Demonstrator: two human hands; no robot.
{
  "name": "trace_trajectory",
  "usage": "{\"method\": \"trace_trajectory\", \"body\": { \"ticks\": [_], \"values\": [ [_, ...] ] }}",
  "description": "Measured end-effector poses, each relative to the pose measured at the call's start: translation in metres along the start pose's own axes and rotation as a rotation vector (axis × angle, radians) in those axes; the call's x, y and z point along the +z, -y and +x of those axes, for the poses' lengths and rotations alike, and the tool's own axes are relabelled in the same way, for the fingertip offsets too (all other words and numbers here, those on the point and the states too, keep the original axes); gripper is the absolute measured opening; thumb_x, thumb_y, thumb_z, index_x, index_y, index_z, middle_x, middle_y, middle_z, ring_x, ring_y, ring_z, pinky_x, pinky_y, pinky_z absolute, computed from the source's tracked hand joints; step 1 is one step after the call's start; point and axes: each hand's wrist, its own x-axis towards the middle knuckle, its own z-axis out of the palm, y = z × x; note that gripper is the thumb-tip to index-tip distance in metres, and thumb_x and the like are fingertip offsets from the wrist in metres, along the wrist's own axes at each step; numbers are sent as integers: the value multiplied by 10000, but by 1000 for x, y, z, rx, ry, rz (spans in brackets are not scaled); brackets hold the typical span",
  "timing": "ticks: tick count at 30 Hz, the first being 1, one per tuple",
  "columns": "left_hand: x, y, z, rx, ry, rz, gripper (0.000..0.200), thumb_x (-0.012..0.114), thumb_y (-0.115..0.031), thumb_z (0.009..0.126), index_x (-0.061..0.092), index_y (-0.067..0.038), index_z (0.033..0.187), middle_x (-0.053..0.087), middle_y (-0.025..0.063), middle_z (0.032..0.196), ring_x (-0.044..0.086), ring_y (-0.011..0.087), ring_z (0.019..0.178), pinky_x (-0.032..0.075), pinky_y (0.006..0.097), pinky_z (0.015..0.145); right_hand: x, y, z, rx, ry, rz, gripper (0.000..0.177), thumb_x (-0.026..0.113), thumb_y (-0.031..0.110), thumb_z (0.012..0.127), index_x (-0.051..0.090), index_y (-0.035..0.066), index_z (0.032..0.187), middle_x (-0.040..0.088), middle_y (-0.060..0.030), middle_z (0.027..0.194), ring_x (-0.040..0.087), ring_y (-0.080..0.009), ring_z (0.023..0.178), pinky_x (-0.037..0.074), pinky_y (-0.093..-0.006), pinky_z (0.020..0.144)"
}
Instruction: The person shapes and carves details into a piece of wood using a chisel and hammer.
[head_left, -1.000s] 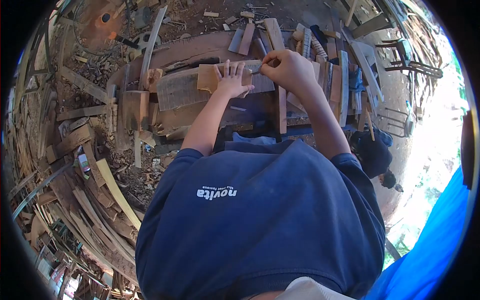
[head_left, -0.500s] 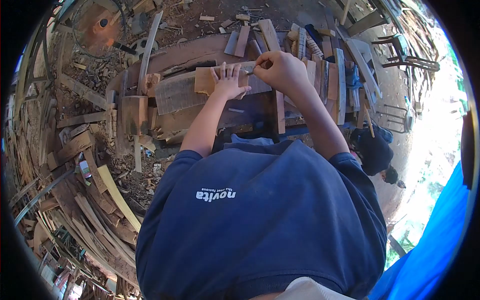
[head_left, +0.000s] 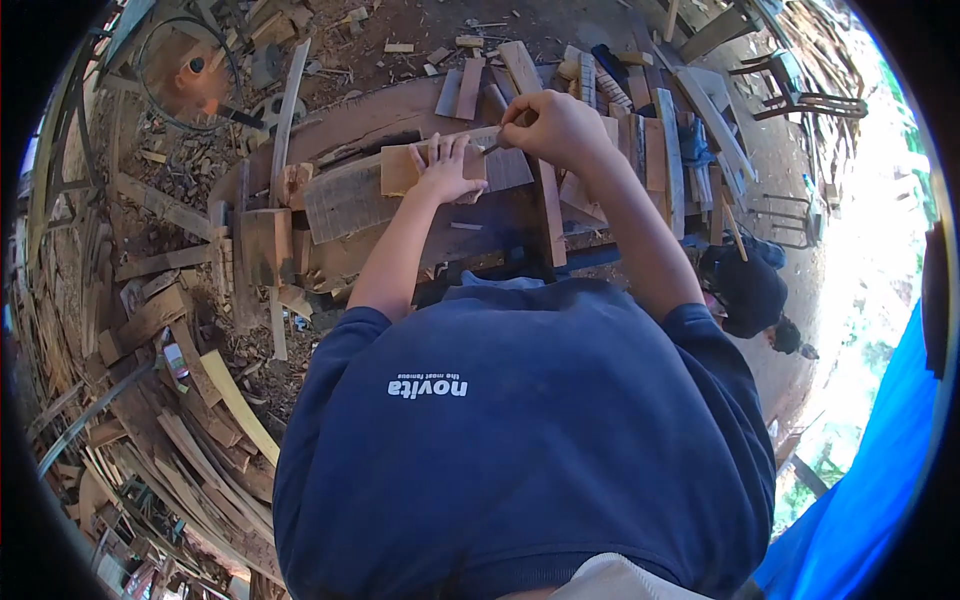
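Observation:
My left hand [head_left: 447, 172] lies with its fingers spread on a small light-brown board [head_left: 398, 172], pressing it against a wider grey-brown plank [head_left: 345, 200]. Closed round a thin, dark pointed tool [head_left: 492, 150], my right hand [head_left: 550, 125] is just right of that board. The tool's tip is at the board's right edge. Its upper part is hidden in my fingers.
Offcuts and boards [head_left: 655, 150] are piled to the right, beside a long narrow strip [head_left: 552, 215]. A wooden block [head_left: 268, 245] stands at the left. Another person [head_left: 750, 290] is at the right. A chair [head_left: 800, 90] stands farther back.
The view has shifted slightly, so the bench and boards appear a little farther left. My left hand stays spread on the small board and my right hand still grips the tool at its edge.

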Motion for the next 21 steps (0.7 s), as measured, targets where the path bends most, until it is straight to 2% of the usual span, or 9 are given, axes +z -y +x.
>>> {"method": "trace_trajectory", "body": {
  "ticks": [2, 5, 7, 14, 21],
  "values": [
    [-1, 2, 1, 17, -19, -25, 1130, 695, -678, 710, 150, -163, 1555, 147, 134, 1611, -23, 362, 1503, -121, 692, 1107, -11, -2, 2, -31, 55, -24, 264, 681, 362, 724, 757, 197, 915, 737, -15, 847, 708, -236, 827, 561, -351, 751],
    [-3, -2, -3, 4, 10, -1, 1158, 747, -634, 662, 145, -183, 1542, 147, 133, 1590, -17, 384, 1496, -85, 702, 1107, -15, -4, 2, -110, 39, -70, 277, 680, 369, 729, 756, 202, 936, 737, -11, 843, 707, -226, 809, 560, -348, 745],
    [-3, -3, -3, 6, -7, 46, 1167, 762, -601, 632, 156, -181, 1536, 148, 125, 1585, -2, 390, 1491, -87, 711, 1101, -15, -5, 8, -136, 51, -54, 276, 700, 362, 725, 761, 188, 931, 712, -32, 770, 691, -215, 735, 540, -325, 722],
    [-2, -4, -4, 4, -24, 61, 1172, 764, -596, 621, 157, -179, 1533, 166, 107, 1578, 9, 382, 1491, -84, 713, 1102, -5, -13, 20, -244, 98, -28, 234, 688, 340, 737, 769, 202, 908, 716, -15, 770, 692, -203, 739, 538, -322, 693],
    [0, -3, -3, -2, -33, 64, 1162, 763, -592, 625, 162, -179, 1529, 160, 109, 1580, 5, 374, 1491, -79, 709, 1106, -11, -6, 25, -330, 149, -141, 206, 676, 330, 733, 772, 218, 877, 722, -6, 782, 691, -207, 740, 541, -327, 690]
  ]
}}
